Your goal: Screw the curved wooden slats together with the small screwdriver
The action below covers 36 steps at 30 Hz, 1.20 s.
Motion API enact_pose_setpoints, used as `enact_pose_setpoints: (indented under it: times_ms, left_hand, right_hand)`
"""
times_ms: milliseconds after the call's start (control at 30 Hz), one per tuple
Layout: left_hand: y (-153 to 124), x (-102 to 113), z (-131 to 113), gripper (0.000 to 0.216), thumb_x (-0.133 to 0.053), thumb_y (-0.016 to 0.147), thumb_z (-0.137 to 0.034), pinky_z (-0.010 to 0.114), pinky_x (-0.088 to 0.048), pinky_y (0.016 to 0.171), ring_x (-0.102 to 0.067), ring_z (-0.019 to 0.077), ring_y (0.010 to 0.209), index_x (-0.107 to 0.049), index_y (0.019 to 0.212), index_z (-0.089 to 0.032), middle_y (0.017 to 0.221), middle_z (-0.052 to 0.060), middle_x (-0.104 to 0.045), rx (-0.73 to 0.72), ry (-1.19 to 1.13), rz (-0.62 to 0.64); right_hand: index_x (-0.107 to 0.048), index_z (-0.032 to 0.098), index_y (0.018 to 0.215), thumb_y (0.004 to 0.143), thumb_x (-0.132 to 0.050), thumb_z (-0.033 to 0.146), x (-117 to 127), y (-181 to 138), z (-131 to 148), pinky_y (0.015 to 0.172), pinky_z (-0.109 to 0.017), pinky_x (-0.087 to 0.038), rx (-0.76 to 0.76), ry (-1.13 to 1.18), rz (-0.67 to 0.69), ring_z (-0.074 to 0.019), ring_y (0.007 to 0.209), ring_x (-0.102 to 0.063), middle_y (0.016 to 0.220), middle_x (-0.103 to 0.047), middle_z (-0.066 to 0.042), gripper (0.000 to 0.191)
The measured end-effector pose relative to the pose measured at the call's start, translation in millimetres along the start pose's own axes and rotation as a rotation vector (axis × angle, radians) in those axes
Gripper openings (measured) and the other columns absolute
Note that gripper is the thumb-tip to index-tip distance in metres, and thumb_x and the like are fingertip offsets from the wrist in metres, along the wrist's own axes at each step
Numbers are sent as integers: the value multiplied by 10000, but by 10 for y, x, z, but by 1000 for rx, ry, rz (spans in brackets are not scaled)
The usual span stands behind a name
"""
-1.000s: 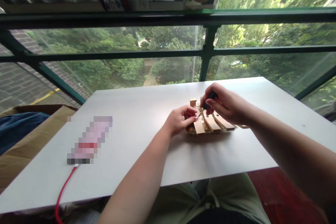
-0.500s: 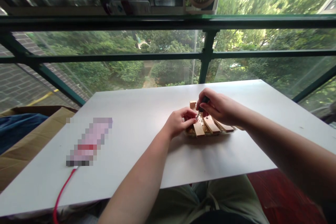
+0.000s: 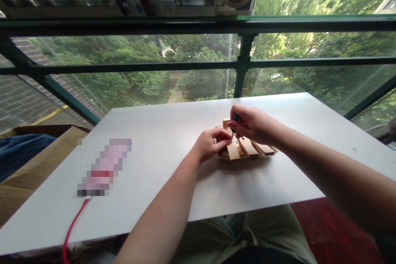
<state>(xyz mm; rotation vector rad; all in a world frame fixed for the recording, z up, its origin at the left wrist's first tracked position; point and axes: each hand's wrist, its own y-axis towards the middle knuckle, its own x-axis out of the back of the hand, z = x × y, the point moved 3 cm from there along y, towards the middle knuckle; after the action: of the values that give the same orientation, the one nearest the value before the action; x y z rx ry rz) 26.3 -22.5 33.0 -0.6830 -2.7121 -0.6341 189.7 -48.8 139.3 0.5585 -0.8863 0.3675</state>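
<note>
My right hand [image 3: 250,123] is closed around the dark handle of a screwdriver [image 3: 236,117]. The metal shaft slants down to the leftmost wooden bar [image 3: 233,153], meeting it close to my left fingertips. Thumb and fingers of my left hand [image 3: 207,143] are pinched together at that spot; whatever lies between them is too small to make out. Two more pale bars, a middle one [image 3: 248,148] and a right one [image 3: 264,149], lie side by side across a shiny brownish base [image 3: 239,147]. My right hand hides the far ends of these bars.
The pieces stand on a white table [image 3: 154,140]. A pixelated pinkish flat object [image 3: 108,165] lies at left, with a red cable [image 3: 72,222] running off the near edge. A cardboard box [image 3: 58,152] stands beyond the left edge; a green railing [image 3: 198,66] runs behind the table.
My right hand and the screwdriver have shifted slightly left, and the handle's tilt differs a little. My left hand stays by the leftmost bar, still pinched.
</note>
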Motion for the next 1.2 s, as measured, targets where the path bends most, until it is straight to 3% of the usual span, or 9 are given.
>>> enact_pose_setpoints:
  times_ms: [367, 533, 733, 833, 967, 1033, 1200]
  left_hand:
    - [-29, 20, -41, 189, -630, 858, -297, 271, -509, 741, -641, 158, 767, -710, 954, -156, 893, 63, -721, -24, 69, 8]
    - [-25, 1, -38, 266, -633, 872, -394, 271, -507, 738, -656, 170, 773, -714, 949, -152, 858, 64, -725, -19, 82, -44]
    - [-16, 4, -19, 240, -665, 857, -394, 266, -496, 754, -662, 167, 800, -738, 887, -168, 870, 53, -745, -74, 126, -97]
    - [-18, 16, -29, 226, -656, 866, -384, 259, -493, 738, -652, 151, 767, -742, 866, -176, 855, 41, -746, -91, 170, -98]
    - [-18, 19, -43, 226, -637, 882, -374, 265, -499, 749, -654, 152, 776, -740, 887, -172, 868, 45, -745, -102, 172, -92]
    - [-17, 18, -43, 217, -643, 879, -366, 268, -504, 763, -662, 158, 797, -743, 889, -174, 887, 50, -748, -100, 168, -95]
    - [-19, 14, -28, 200, -649, 875, -353, 271, -513, 786, -674, 165, 827, -746, 897, -180, 911, 54, -753, -81, 146, -105]
  right_hand:
    - [-425, 239, 835, 922, -525, 437, -32, -17, 5, 526, -253, -328, -52, -17, -66, -154, 555, -549, 641, -635, 6, 238]
    - [-414, 241, 843, 921, -519, 423, -40, 10, 28, 542, -260, -322, -46, -27, -57, -161, 578, -552, 666, -638, 4, 225]
    - [-425, 230, 870, 925, -497, 415, -51, 46, 51, 553, -264, -316, -52, -101, -46, -160, 589, -523, 670, -604, 1, 205]
    - [-480, 208, 994, 918, -505, 392, -40, 41, 82, 590, -273, -348, -18, -141, -41, -172, 645, -538, 749, -619, -22, 200]
    - [-392, 193, 1308, 886, -499, 214, 22, 12, 130, 678, -286, -417, 67, -46, -7, -167, 737, -573, 997, -659, -72, 436]
    - [-377, 200, 1345, 861, -466, 122, 55, 5, 131, 708, -284, -433, 107, -1, 20, -153, 749, -580, 1056, -657, -74, 498]
    - [-499, 208, 1185, 937, -413, 179, 36, 33, 61, 692, -266, -434, 131, -2, 90, -148, 746, -590, 967, -680, -55, 264]
